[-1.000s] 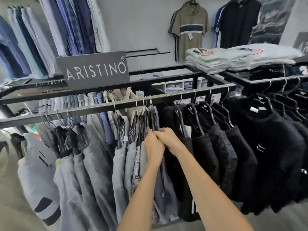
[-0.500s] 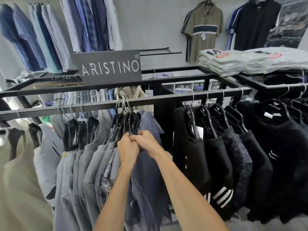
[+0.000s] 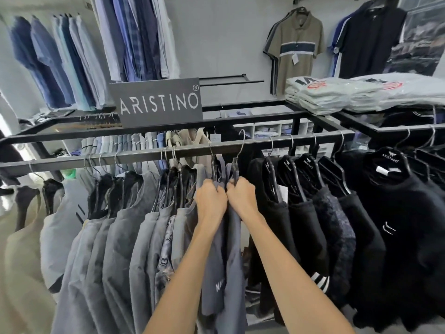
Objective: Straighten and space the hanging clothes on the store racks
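Down and left of the ARISTINO sign, the grey shirts hung jammed shoulder to shoulder on the rail, hooks bunched tight. Below the sign's right end, the left hand had its fingers curled hard into the shoulder of one of two slate-blue shirts. Knuckle to knuckle beside it, the right hand gripped the other shirt the same way.

And there was the danger: the right-hand hanger hook sat cocked, its top riding high over the rail. A sharp sideways tug on cloth rather than hanger could have popped that hook off and dropped the shirt, or dragged the fabric off the hanger's shoulder. Carried too far right of the sign, the pair would have crowded into the black sweaters, trading one clump for another. The grey bunch also looked unspaced, so its hooks could have snagged on the way back.

Against half a second earlier, the hands had slid right along the rail, out from under the sign's right half. The two blue shirts had peeled clear of the grey bunch, with a gap opened between the hooks. The space toward the black sweaters had narrowed. Both grips had stayed closed on the cloth.
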